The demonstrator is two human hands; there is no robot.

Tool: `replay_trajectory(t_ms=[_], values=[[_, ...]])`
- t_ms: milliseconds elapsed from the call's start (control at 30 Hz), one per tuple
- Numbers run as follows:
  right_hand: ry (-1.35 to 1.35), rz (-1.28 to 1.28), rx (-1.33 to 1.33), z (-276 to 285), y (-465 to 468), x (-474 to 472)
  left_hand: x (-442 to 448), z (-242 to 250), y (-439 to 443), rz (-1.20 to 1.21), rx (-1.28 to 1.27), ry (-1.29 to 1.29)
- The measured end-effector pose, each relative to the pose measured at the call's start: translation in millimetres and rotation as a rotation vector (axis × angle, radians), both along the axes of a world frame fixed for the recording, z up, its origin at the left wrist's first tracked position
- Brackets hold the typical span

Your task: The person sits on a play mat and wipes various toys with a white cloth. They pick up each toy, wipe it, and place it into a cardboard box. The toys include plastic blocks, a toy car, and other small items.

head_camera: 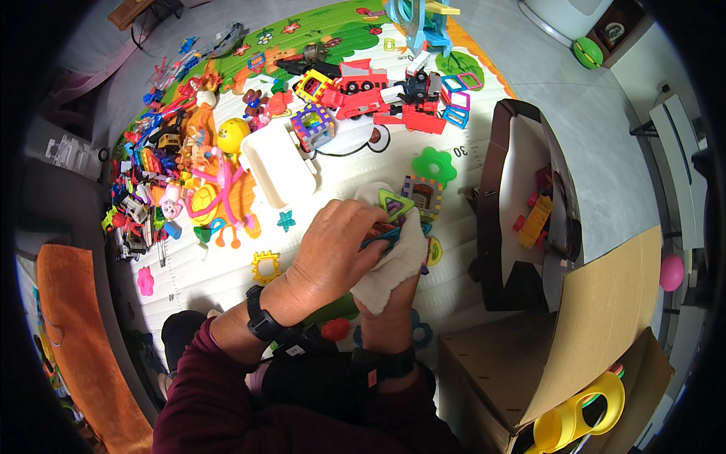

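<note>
My left hand (pixel 326 255) reaches across from the left, its fingers and thumb gripping a small stack of coloured plastic frame tiles (pixel 388 231). A green triangular frame tile (pixel 395 204) sits at the top of the stack. Beneath the tiles, a white cloth (pixel 391 278) is draped over my right hand (pixel 391 303), which supports it from below; its fingers are mostly hidden. Just beyond the cloth lies a grey-and-purple square toy block (pixel 422 196), with a green flower-shaped piece (pixel 434 164) behind it.
A white plastic tub (pixel 278 164) stands on the play mat, near a heap of mixed toys (pixel 170 170) and red toy trucks (pixel 363 91). To the right are a dark paper bag (pixel 493 227) with toys inside and an open cardboard box (pixel 493 369). A yellow plastic toy (pixel 584 408) lies bottom right.
</note>
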State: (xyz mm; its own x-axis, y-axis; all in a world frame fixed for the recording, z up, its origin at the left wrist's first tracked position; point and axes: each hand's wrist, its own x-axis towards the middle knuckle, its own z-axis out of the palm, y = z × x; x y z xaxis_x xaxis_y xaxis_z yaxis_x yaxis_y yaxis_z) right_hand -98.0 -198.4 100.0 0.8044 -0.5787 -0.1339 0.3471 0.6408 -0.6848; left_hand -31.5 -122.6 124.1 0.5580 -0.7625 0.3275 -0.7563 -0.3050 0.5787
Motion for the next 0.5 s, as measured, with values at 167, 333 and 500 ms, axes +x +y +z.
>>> replay_trajectory(t_ms=[167, 333, 500], values=[[0.04, -0.01, -0.048, 1.9, 1.1, 1.1, -2.0, -1.3, -1.2, 0.025, 0.002, 0.011], [-0.031, -0.018, 0.253, -0.2, 1.0, 2.2, -2.3, -3.4, -1.7, 0.034, 0.012, 0.04], [-0.074, 0.005, 0.348, -2.7, 0.5, 0.7, -1.9, -9.0, -2.2, 0.044, 0.004, 0.054]])
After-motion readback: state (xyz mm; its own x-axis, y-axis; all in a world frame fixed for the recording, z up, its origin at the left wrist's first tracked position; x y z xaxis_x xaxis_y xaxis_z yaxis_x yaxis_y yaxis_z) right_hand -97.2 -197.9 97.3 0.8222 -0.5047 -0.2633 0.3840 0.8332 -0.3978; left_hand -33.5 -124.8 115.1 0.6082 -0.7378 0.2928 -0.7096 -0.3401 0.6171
